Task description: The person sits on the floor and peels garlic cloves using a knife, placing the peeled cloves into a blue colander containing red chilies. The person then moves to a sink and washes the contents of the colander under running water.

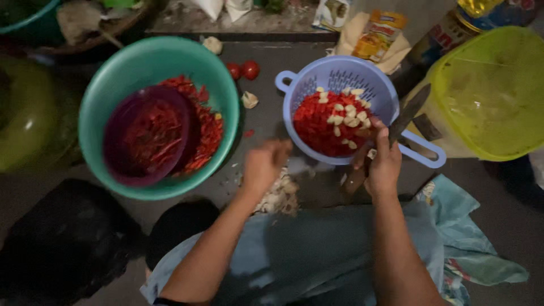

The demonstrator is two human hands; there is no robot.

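Note:
My right hand (383, 164) grips a knife (409, 113) whose dark blade points up over the rim of a light blue colander (294, 85). The colander holds chopped red chili and peeled garlic cloves (345, 116). My left hand (265, 164) hovers with fingers curled, blurred, just left of the colander and above a pile of garlic skins (279, 198); whether it holds a clove is unclear.
A teal bowl (113, 68) at left holds red chilies and a purple bowl (122, 127). Two small tomatoes (243, 69) and garlic pieces (249, 100) lie between the bowls. A yellow-green tub (493, 90) stands right, packets behind. Blue cloth (453, 226) covers my lap.

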